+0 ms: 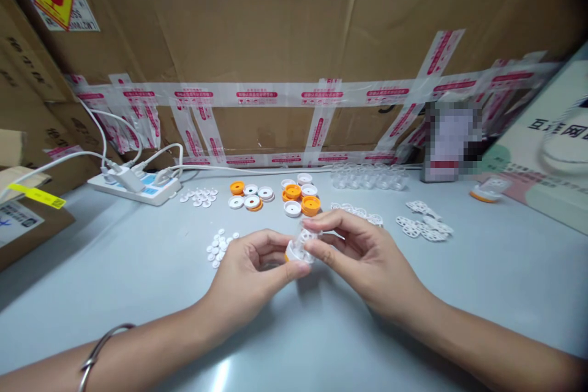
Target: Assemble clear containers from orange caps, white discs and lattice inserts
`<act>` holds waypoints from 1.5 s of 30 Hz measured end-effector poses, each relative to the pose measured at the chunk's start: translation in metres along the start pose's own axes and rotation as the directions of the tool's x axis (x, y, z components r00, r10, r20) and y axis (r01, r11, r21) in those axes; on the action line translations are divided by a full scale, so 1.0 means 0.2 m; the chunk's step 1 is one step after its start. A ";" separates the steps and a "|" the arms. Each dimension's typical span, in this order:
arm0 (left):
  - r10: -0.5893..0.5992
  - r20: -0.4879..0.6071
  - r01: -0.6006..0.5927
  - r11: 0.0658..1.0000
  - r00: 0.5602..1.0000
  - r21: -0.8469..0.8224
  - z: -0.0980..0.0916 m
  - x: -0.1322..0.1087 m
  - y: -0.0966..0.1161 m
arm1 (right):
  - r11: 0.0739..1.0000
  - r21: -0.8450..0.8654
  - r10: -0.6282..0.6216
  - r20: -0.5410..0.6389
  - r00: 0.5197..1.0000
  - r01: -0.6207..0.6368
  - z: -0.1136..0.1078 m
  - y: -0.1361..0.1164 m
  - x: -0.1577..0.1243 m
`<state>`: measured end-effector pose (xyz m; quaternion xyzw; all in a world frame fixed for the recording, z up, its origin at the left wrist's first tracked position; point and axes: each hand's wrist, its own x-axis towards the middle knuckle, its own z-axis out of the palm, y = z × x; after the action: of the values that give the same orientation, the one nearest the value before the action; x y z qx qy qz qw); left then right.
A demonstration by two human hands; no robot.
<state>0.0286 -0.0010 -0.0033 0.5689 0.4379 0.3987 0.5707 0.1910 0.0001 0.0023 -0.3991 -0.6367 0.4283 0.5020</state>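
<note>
Between thumb and fingers of my left hand (250, 272) is a small round base (292, 253), white on top with an orange underside. My right hand (372, 257) pinches a clear plastic cover (303, 231) that meets the top of this base, slightly tilted. A white part with holes shows through the clear plastic. My fingers hide some of both pieces, so I cannot tell whether they are joined. Just beyond my hands lie orange and white round caps (310, 204). Small white discs (217, 247) are scattered beside my left hand.
Behind stand clear plastic covers (367, 179) in a row. White perforated plates (425, 223) lie at right, near a similar orange-based unit (490, 190). A power strip (138, 187) with white cables sits left, with more small white pieces (199, 197) nearby. A large carton (257, 24) walls off the back.
</note>
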 end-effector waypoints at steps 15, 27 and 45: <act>-0.046 0.084 0.055 0.993 0.995 -0.108 -0.01 0.01 0.02 | 0.914 0.374 0.134 0.089 0.987 -0.158 0.02 0.03 -0.01; -0.029 0.113 0.038 0.996 0.993 -0.082 -0.01 0.02 0.02 | 0.915 0.379 0.135 0.039 0.990 -0.139 0.05 0.02 -0.02; -0.030 0.135 0.050 0.987 0.990 -0.150 -0.02 0.01 0.04 | 0.925 0.371 0.085 0.011 0.996 -0.083 0.04 0.01 -0.01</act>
<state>0.0259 0.0026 0.0048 0.5396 0.3786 0.3811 0.6482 0.1844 -0.0022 -0.0010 -0.3250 -0.5250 0.5610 0.5514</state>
